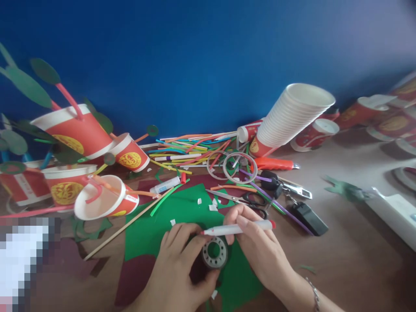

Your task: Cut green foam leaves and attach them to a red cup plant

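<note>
In the head view, the left hand (177,264) curls its fingers and thumb around a grey ring-shaped piece (215,261) with small holes about its face, over the green paper (146,232). The right hand (264,253) pinches a white marker (224,229) in a writing-like grip, its red-tipped end at the left fingers, by the piece's twelve o'clock edge. If that tip is uncapped (I can't tell whether it is), a small slip of either hand could streak red on the left fingers or the paper. The piece might also twist if the left thumb eases off, since the paper under it looks loose. At one o'clock from the piece, the scissors (238,199) lie close to the right hand, so a careless reach could brush the blades. As for containers, a tall stack of paper cups (286,121) leans at one o'clock, cups nested inside one another; a knock could topple it. At ten o'clock, a tipped cup (128,203) holds red and orange straws, its mouth facing left. Further out that way, a larger-looking cup (87,134) carries red straws topped with green leaf shapes (45,71).
</note>
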